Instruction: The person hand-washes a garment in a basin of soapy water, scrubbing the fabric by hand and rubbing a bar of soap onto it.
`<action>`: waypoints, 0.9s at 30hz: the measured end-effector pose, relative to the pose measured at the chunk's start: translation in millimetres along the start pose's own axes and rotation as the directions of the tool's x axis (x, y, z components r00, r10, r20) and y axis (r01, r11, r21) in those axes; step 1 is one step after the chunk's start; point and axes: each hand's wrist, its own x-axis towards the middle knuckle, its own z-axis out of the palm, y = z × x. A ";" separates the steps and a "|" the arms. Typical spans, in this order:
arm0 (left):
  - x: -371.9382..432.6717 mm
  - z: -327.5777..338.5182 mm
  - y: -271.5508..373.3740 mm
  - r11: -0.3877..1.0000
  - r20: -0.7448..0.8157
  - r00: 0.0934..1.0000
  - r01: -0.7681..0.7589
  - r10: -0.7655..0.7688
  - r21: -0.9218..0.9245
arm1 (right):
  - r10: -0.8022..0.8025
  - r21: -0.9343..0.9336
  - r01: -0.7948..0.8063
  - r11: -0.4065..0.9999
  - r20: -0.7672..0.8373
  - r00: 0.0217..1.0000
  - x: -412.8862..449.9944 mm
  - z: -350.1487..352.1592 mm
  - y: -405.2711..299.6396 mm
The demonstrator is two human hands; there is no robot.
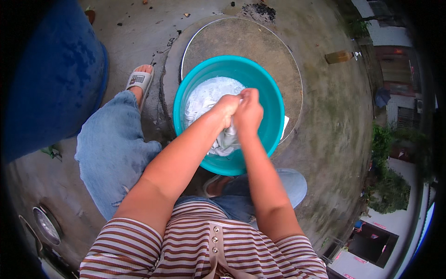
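Observation:
A teal plastic basin (273,101) stands in front of me with sudsy water (217,87) in it. White wet cloth (226,143) lies in the water, mostly in the basin's left and near parts. Over the middle of the basin, my left hand (227,108) is closed on a bunched part of this cloth. Right beside it, touching it, my right hand (249,111) grips the same cloth, slightly blurred. The cloth hangs below both hands; what lies between the palms is hidden.
The basin rests on a round concrete slab (278,52) with a metal rim. A large blue barrel (52,76) stands at the left, near my slippered foot (139,80). A bottle of brown liquid (338,57) is on the ground at upper right. Dark debris (261,12) lies beyond the slab.

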 end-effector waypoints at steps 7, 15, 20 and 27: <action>-0.3 -6.3 41.5 0.991 -0.118 0.985 -0.130 0.126 -0.020 | 0.378 0.549 -0.556 0.624 0.410 0.830 53.7 22.0 89.6; 6.8 -37.0 48.6 0.114 -0.202 0.759 0.167 0.620 0.979 | 0.156 -0.386 -0.026 0.922 0.309 0.938 38.2 29.1 73.5; 9.1 -35.1 49.9 0.152 -0.272 0.771 0.226 0.576 0.962 | -0.164 -0.303 0.331 0.894 0.465 0.870 36.0 46.9 67.2; 54.5 -59.9 23.2 0.775 -0.356 0.755 -0.304 0.550 0.554 | -0.087 0.154 0.064 0.986 0.145 0.986 3.4 24.2 15.8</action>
